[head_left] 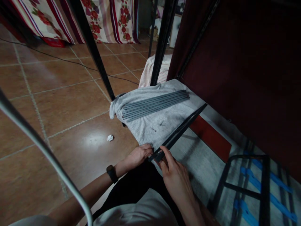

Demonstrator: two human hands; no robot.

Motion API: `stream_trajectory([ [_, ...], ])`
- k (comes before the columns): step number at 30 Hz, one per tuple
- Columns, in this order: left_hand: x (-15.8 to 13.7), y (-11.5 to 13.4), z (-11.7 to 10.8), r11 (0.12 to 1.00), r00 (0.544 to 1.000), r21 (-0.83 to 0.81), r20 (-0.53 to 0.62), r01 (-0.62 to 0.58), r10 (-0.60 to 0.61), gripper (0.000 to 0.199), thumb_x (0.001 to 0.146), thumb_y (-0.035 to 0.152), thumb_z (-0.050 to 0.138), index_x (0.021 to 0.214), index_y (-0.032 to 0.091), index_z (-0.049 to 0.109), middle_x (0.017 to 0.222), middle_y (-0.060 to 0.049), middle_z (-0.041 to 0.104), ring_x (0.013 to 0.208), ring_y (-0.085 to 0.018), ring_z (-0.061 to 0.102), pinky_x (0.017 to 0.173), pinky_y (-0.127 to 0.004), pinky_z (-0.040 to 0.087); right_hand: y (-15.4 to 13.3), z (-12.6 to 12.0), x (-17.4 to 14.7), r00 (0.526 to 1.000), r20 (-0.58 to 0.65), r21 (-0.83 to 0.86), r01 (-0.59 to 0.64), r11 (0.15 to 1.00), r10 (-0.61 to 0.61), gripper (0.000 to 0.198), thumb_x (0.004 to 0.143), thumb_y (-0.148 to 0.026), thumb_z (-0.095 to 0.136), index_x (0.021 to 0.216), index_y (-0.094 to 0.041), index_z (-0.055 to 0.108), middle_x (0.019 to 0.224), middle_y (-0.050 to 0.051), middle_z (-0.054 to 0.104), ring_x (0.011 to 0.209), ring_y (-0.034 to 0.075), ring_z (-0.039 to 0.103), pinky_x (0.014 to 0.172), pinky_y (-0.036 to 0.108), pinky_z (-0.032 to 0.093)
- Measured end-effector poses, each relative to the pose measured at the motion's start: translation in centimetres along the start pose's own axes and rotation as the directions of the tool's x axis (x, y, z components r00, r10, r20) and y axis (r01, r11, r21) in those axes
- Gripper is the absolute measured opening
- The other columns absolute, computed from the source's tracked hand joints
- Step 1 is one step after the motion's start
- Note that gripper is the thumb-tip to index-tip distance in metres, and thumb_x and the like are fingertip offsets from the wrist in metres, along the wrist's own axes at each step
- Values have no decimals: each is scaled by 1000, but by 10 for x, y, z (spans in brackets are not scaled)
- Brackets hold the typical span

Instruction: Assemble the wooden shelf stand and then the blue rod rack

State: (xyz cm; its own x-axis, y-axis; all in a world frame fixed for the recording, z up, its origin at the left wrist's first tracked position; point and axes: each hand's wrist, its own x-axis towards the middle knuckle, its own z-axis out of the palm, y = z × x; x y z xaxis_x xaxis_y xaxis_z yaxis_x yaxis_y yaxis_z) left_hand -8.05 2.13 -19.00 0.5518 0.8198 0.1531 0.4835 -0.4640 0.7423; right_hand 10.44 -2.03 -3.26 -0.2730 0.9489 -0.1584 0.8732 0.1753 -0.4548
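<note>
**Dark Bar Held in Both Hands Beside a Bundle of Grey Rods**

The long, narrow dark bar (180,135) has a matt finish and straight edges. It lies diagonally in front of the person, its near end at the hands and its far end pointing away to the right. The right hand (176,175) is clamped on the bar near that end, with thumb and index finger pressed against it. The left hand (142,154) is curled at the tip of the bar; its fingertips are partly hidden, so whether they grip or merely touch cannot be told. A dark watch (112,174) encircles the left wrist.

Beyond the bar, slender grey rods (155,106) lie side by side in a flat bundle on a soft, pale grey cloth (142,130). Two small, thin pieces (161,123) rest on the cloth between the rods and the bar.

To the right are a flat, rectangular red panel (211,138) and a black tubular frame (265,175) with rounded corners, near bright blue parts (279,207). Dark maroon fabric (235,78) closes off that side.

To the left, crumpled white paper (110,137) lies on glossy brown floor tiles (70,103). A striped, flower-printed curtain (96,22) hangs at the rear.
</note>
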Motion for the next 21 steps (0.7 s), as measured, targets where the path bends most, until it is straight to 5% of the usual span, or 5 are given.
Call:
stream_trajectory([
  [5,3,7,-13,998,999,-66,50,2,1,25,98,24,42,95,19,67,98,-7,61,92,-16,60,83,-26,50,-1,-3,-9,998,-60,-106,5,994,-12,59,98,-28,44,153,-23,23,103,5,74,85,23,72,69,34,54],
  [11,7,25,-27,988,992,-95,-32,118,-121,27,98,26,43,107,20,68,104,-7,66,92,-16,65,82,-26,52,17,-2,-46,976,-209,-139,25,990,-54,51,99,-28,43,148,-21,33,123,8,69,101,22,70,78,35,59],
  [16,14,23,-29,980,964,-105,-188,171,-188,25,95,28,46,100,19,69,97,-6,68,88,-18,66,80,-29,53,44,-1,-87,899,-420,-159,61,985,-124,44,98,-28,43,142,-22,44,129,6,66,112,20,66,88,33,59],
  [21,43,-5,-34,975,907,111,-400,192,-133,26,93,27,45,103,18,68,106,-9,65,98,-22,63,90,-36,52,59,-9,-119,790,-583,-171,110,979,-190,38,97,-23,47,134,-22,55,126,4,68,114,16,65,93,25,56],
])
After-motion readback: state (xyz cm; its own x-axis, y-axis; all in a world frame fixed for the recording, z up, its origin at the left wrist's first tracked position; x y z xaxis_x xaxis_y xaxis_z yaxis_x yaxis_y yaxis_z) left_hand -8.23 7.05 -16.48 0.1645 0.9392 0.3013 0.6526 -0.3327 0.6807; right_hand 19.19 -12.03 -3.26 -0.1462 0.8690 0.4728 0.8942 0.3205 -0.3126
